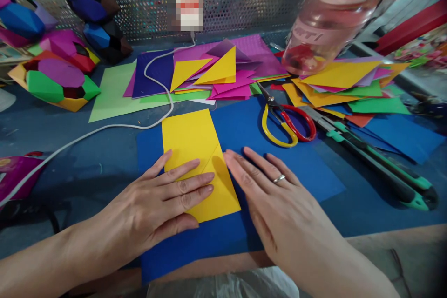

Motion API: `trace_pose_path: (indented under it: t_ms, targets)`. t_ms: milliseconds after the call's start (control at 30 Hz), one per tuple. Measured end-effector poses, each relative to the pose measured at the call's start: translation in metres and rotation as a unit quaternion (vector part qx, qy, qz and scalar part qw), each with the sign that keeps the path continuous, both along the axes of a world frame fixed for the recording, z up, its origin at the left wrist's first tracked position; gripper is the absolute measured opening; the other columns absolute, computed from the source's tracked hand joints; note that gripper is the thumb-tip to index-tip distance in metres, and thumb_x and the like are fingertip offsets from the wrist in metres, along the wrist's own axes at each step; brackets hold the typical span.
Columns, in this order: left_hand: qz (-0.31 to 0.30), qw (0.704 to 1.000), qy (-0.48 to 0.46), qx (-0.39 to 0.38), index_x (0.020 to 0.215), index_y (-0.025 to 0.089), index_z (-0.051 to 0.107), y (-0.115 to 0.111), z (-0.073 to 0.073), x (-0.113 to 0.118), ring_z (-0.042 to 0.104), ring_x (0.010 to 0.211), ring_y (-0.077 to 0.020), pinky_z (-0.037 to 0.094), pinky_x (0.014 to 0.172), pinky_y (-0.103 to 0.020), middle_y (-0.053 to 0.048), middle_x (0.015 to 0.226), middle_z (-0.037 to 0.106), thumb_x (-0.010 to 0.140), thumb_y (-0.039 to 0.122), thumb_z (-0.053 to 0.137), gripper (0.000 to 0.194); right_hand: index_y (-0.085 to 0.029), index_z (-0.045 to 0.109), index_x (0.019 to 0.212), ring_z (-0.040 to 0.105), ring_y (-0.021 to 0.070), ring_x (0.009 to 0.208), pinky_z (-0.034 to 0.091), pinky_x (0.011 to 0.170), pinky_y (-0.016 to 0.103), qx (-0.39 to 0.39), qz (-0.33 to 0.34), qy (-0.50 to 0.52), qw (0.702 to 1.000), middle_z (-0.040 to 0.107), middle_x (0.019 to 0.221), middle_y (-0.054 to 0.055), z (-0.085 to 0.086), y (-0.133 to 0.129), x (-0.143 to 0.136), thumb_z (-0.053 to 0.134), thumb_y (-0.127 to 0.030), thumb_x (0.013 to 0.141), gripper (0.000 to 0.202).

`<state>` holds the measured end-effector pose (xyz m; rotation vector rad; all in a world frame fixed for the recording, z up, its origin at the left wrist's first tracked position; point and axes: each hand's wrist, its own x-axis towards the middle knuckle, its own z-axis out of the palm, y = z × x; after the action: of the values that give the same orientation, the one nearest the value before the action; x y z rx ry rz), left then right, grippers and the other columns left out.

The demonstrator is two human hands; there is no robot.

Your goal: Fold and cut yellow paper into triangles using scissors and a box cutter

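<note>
A yellow rectangular sheet [190,132] with a diagonal crease lies on larger blue paper [240,125]. My left hand [150,205] rests flat across the yellow sheet's lower left part, fingers spread and pointing right. Beside the sheet's right edge lies my right hand [275,195], a ring on one finger, its fingers stretched out over the blue paper and the fingertips at the yellow edge. It holds nothing that I can see. Scissors [288,125] with one yellow and one red handle lie beyond my right hand.
Coloured paper pieces [216,72] lie at the back, with another pile [349,84] at the right. A green-black cutter [377,158] and a pink bottle [321,28] are on the right. A white cable [104,128] crosses the left. Folded paper models [63,77] stand back left.
</note>
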<state>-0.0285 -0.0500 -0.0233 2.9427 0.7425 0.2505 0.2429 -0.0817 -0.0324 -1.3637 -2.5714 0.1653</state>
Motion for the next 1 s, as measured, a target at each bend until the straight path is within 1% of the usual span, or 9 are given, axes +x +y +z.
trace_pose_path:
  t_ms: [133, 233, 300, 400, 500, 700, 767, 900, 1000]
  targets:
    - [-0.002, 1.0, -0.011, -0.011, 0.15, 0.024, 0.037, 0.0, -0.001, -0.002, 0.031, 0.147, -0.02, 0.01, 0.124, -0.049, -0.001, 0.15, 0.05, 0.102, 0.03, 0.051, 0.051, -0.016, 0.022, 0.157, 0.024, 0.0233, 0.149, 0.034, 0.117, 0.051, 0.026, -0.006, -0.005, 1.0, 0.027, 0.162, 0.001, 0.002, -0.001, 0.01, 0.037, -0.011, 0.094, 0.065]
    - [0.003, 1.0, -0.016, -0.022, 0.151, 0.024, 0.036, 0.0, -0.001, -0.002, 0.034, 0.146, -0.0208, 0.013, 0.124, -0.051, -0.004, 0.149, 0.05, 0.101, 0.028, 0.052, 0.052, -0.009, 0.03, 0.154, 0.022, 0.0233, 0.15, 0.032, 0.119, 0.049, 0.06, 0.013, 0.03, 0.998, 0.029, 0.162, 0.007, 0.009, -0.004, 0.002, 0.037, -0.005, 0.092, 0.062]
    - [0.003, 0.999, -0.017, -0.03, 0.149, 0.025, 0.039, 0.0, 0.001, -0.001, 0.036, 0.145, -0.0214, 0.015, 0.123, -0.053, -0.005, 0.148, 0.052, 0.101, 0.028, 0.052, 0.049, -0.004, 0.04, 0.148, 0.026, 0.0219, 0.148, 0.032, 0.12, 0.042, 0.074, 0.045, 0.07, 0.994, 0.038, 0.157, 0.01, 0.014, -0.006, -0.011, 0.036, -0.006, 0.093, 0.055]
    - [0.009, 0.999, -0.002, -0.045, 0.14, 0.026, 0.05, -0.002, 0.005, 0.001, 0.035, 0.145, -0.0211, 0.017, 0.123, -0.053, -0.003, 0.147, 0.054, 0.102, 0.031, 0.05, 0.039, -0.003, 0.058, 0.133, 0.044, 0.0186, 0.138, 0.036, 0.117, 0.03, 0.078, 0.098, 0.125, 0.984, 0.056, 0.143, 0.011, 0.018, -0.008, -0.031, 0.034, -0.009, 0.097, 0.044]
    - [0.024, 0.999, -0.009, -0.027, 0.135, 0.021, 0.054, -0.005, 0.007, 0.003, 0.037, 0.145, -0.0202, 0.017, 0.124, -0.052, -0.004, 0.143, 0.058, 0.103, 0.031, 0.05, 0.034, -0.003, 0.065, 0.125, 0.055, 0.0171, 0.127, 0.041, 0.113, 0.025, 0.084, 0.098, 0.143, 0.981, 0.066, 0.131, 0.01, 0.016, -0.01, -0.039, 0.033, -0.01, 0.099, 0.042]
    - [0.038, 0.998, -0.03, 0.047, 0.138, 0.015, 0.05, -0.011, 0.011, 0.005, 0.04, 0.143, -0.0221, 0.023, 0.123, -0.051, -0.007, 0.136, 0.064, 0.098, 0.027, 0.059, 0.042, -0.002, 0.068, 0.12, 0.058, 0.021, 0.125, 0.048, 0.108, 0.027, 0.093, 0.08, 0.114, 0.986, 0.067, 0.128, 0.013, 0.001, -0.007, -0.035, 0.033, -0.005, 0.094, 0.043]
    - [0.059, 0.998, -0.01, 0.033, 0.142, 0.014, 0.046, -0.012, 0.012, 0.006, 0.035, 0.146, -0.0237, 0.024, 0.123, -0.051, -0.009, 0.143, 0.058, 0.099, 0.033, 0.057, 0.049, -0.003, 0.069, 0.118, 0.057, 0.0209, 0.126, 0.048, 0.108, 0.027, 0.091, 0.076, 0.112, 0.987, 0.067, 0.128, 0.013, -0.001, -0.006, -0.035, 0.033, -0.004, 0.093, 0.044]
    - [0.097, 0.995, 0.029, 0.001, 0.151, 0.015, 0.034, -0.01, 0.014, 0.006, 0.019, 0.151, -0.0279, 0.025, 0.121, -0.052, -0.011, 0.161, 0.031, 0.098, 0.047, 0.053, 0.065, -0.008, 0.072, 0.111, 0.054, 0.0207, 0.13, 0.048, 0.109, 0.028, 0.077, 0.082, 0.123, 0.986, 0.067, 0.13, 0.012, 0.0, -0.008, -0.036, 0.034, -0.005, 0.095, 0.042]
    - [0.098, 0.994, 0.053, -0.017, 0.155, 0.018, 0.027, -0.009, 0.014, 0.004, 0.013, 0.153, -0.0282, 0.023, 0.121, -0.053, -0.01, 0.164, 0.022, 0.097, 0.051, 0.052, 0.071, -0.011, 0.073, 0.111, 0.057, 0.0212, 0.128, 0.051, 0.105, 0.027, 0.046, 0.081, 0.139, 0.986, 0.066, 0.13, 0.011, 0.001, -0.008, -0.034, 0.037, -0.008, 0.096, 0.039]
